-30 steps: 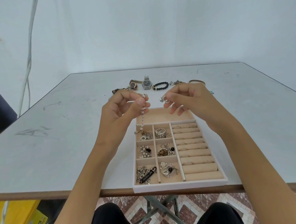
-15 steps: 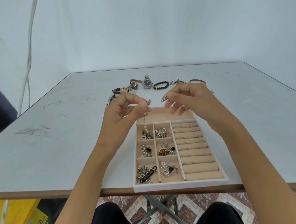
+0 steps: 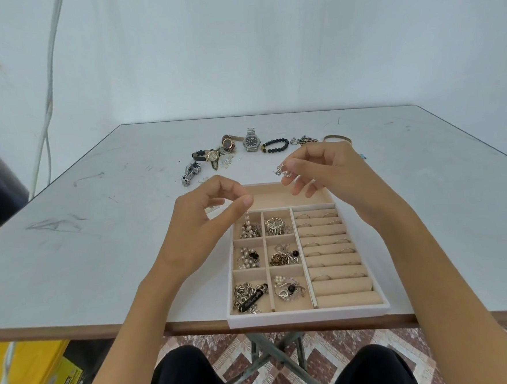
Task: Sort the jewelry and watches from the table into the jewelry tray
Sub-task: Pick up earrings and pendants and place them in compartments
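— Status of the sort?

— Judged well past halfway. Counted six small compartments of the beige velvet-lined tray with the white rim already stocked, plus thin rings seated in the roll section on its right. Noted the left hand over the far-left small compartment, fingers curled, thumb and forefinger apparently pinching the top of a pearl-and-silver bead strand, with its lower end resting in that compartment. Noted the right hand above the tray's far edge, fingers pinching a small sparkling silver charm, not yet placed.

— Outstanding?

— Left on the pale grey desk, beyond the tray: steel watch with dark dial, rose-gold watch on brown strap, gold-cased watch on black strap, silver link band, black bead bracelet, silver chain heap, thin gold bangle.

— Any writing?

— Spotted script on a black tag in the near-left compartment; too small to read. Same for the label on the yellow box under the desk, and for the watch dials.
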`<state>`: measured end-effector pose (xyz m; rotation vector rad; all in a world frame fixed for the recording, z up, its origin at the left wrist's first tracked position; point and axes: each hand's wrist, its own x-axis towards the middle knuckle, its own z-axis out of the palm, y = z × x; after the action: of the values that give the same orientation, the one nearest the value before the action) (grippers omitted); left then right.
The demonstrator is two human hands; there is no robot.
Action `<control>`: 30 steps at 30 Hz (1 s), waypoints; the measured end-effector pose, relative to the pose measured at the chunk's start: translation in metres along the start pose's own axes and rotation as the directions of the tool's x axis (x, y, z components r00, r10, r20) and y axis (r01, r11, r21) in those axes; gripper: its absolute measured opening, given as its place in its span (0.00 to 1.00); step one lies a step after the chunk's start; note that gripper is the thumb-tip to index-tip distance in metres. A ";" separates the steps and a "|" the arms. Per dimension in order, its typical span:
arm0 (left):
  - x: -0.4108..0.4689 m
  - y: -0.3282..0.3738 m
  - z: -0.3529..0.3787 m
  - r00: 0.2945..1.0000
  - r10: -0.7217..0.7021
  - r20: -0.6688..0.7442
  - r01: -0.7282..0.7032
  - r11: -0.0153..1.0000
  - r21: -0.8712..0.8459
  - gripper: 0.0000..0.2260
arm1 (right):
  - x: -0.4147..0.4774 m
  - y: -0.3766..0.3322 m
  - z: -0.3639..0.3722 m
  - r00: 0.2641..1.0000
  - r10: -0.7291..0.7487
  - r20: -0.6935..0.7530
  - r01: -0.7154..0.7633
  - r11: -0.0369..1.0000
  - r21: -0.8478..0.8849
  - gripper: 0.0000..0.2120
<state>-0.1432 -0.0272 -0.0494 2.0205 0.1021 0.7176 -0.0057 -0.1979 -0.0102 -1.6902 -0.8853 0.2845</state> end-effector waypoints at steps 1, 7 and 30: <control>-0.001 -0.001 -0.001 1.000 -0.004 0.013 0.004 1.000 0.029 0.04 | 0.000 0.000 0.000 1.000 0.000 0.001 0.000 1.000 -0.001 0.07; 0.001 -0.017 -0.003 0.999 -0.001 0.035 -0.008 0.964 0.264 0.06 | 0.000 0.000 0.000 1.000 0.005 0.003 -0.005 1.000 -0.004 0.07; -0.011 -0.040 -0.014 0.984 -0.176 0.014 0.127 0.762 0.635 0.20 | -0.003 0.002 0.003 0.991 0.044 0.129 -0.025 0.989 -0.143 0.05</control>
<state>-0.1509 0.0012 -0.0816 2.6433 0.5248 0.5398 -0.0087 -0.1975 -0.0143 -1.8357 -0.9942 0.3675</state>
